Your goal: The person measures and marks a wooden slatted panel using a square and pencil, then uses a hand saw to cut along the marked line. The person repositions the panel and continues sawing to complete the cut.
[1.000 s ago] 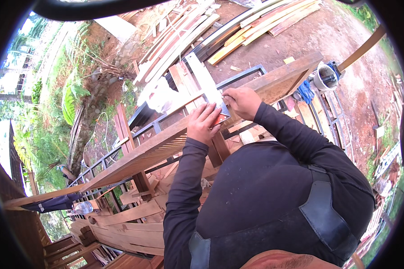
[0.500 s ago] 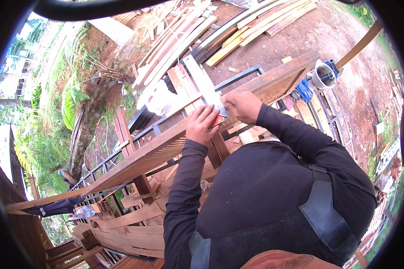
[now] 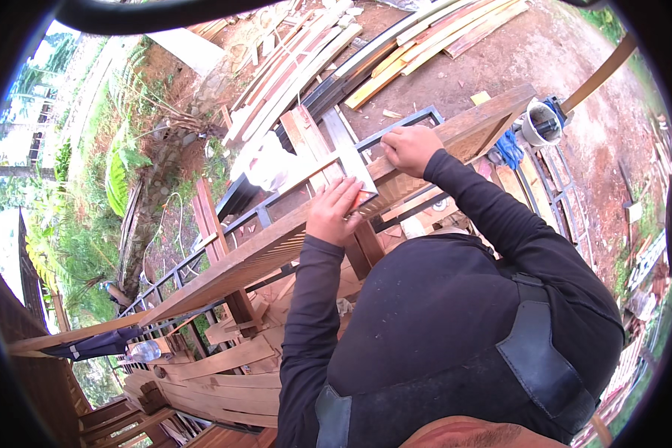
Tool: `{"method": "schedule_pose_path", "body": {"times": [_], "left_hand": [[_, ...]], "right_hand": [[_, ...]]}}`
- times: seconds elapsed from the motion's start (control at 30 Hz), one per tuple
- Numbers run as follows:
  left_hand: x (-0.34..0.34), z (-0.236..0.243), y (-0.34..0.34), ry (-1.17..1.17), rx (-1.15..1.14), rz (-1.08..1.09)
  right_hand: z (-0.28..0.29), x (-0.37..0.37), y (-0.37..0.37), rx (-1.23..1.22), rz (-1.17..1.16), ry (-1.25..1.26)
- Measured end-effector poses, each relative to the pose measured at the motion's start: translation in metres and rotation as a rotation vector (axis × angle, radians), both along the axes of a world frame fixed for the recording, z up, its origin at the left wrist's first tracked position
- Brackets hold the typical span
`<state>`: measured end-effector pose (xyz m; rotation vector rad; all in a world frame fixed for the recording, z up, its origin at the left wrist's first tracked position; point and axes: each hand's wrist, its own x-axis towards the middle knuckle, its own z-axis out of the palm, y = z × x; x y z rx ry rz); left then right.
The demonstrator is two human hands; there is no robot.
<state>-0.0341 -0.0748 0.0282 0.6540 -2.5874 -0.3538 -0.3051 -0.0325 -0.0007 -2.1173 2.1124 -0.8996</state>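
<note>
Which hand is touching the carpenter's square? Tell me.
The left hand, resting on the carpenter's square; the right hand, curled, is apart, farther right.

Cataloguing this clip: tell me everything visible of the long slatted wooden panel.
The panel is long, brown, wooden-looking, with a plain rail and narrow slats left of the hands. It runs diagonally, lower left to upper right. The left hand lies over it beside an orange tool; the right hand is at its far edge, contact unclear.

Long wooden planks (image 3: 310,78) lie at twelve o'clock from the rectangular wooden panel (image 3: 280,231), a round plastic bucket (image 3: 529,133) at two
</note>
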Motion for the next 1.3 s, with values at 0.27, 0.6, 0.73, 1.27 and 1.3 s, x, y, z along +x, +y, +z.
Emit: {"method": "schedule_pose_path", "body": {"times": [0.27,0.6,0.73,1.27,1.3], "left_hand": [[0.006,0.018,-0.028,-0.013,0.054,0.112],[0.010,0.036,-0.012,-0.094,0.167,0.053],[0.012,0.039,-0.007,-0.121,0.288,0.028],[0.001,0.039,0.003,-0.282,0.600,-0.056],[0.000,0.039,0.004,-0.279,0.608,-0.059]], "right_hand": [[0.005,0.009,0.008,-0.046,0.004,0.049],[0.003,0.014,0.032,-0.066,-0.001,0.048],[0.004,0.016,0.042,-0.040,0.015,0.046],[0.019,0.021,0.073,0.144,0.058,-0.042],[0.020,0.021,0.074,0.163,0.063,-0.043]]}}
